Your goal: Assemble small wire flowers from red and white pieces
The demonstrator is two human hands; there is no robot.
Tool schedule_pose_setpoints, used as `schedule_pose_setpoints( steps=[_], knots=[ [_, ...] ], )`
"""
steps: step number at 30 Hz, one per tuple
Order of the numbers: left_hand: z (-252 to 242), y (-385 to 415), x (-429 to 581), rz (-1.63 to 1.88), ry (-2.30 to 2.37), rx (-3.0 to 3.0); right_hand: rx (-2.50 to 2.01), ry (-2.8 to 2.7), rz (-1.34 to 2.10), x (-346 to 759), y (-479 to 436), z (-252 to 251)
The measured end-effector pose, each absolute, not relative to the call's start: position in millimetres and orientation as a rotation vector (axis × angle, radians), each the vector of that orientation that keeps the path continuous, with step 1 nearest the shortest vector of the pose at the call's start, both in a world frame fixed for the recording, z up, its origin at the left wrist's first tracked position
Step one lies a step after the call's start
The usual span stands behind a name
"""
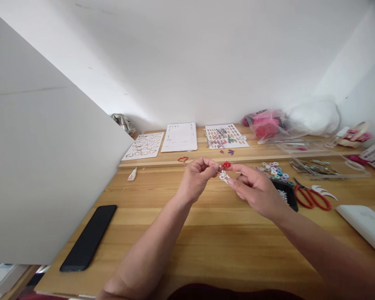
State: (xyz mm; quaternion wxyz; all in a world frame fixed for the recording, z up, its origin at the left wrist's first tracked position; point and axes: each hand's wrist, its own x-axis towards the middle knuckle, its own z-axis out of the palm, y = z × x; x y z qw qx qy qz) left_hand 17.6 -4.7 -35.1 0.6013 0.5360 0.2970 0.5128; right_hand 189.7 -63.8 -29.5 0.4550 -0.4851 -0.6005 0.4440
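Observation:
Above the wooden table [181, 233], my left hand [197, 178] and my right hand [255, 189] meet at the middle. Both pinch a small wire piece with a red loop [226, 165] on top and a white loop [224, 176] below it. Left fingers are curled in a pinch at the piece's left side. My right thumb and forefinger close on its right side. How the red and white parts join is too small to tell.
A black phone [89, 237] lies at front left beside a large white board [43, 166]. Pattern sheets [179, 136] line the back ledge; a red wire heart [183, 159] lies before them. Thread spools [276, 171], red scissors [312, 196], a clear tray [328, 166] and bags [268, 125] crowd the right.

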Motion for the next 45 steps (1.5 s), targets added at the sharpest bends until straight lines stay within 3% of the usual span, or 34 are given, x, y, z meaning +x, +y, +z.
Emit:
schedule_pose_setpoints(
  steps=[10, 18, 26, 33, 45],
  knots=[
    [-37.8, -4.6, 20.1, 1.253, 0.698, 1.201, -1.132, -1.295, 1.252, 182.4, -64.0, -45.4],
    [-42.1, -4.3, 23.4, 1.253, 0.742, 1.296, -1.27, -1.976, 0.371, 186.0, -67.0, -40.9],
    [-40.7, -4.9, 18.3, 1.095, 0.758, 1.578, -1.186, -2.129, 0.13, 193.3, -73.3, -13.4],
    [-32.8, -10.1, 13.5, 0.923, 0.559, 1.49, -1.216, -1.945, 0.47, 210.0, -43.2, 8.9],
    [-34.4, -3.6, 10.3, 1.046, 0.564, 1.336, -1.053, -1.001, 1.613, 202.5, -29.5, -44.3]
  ],
)
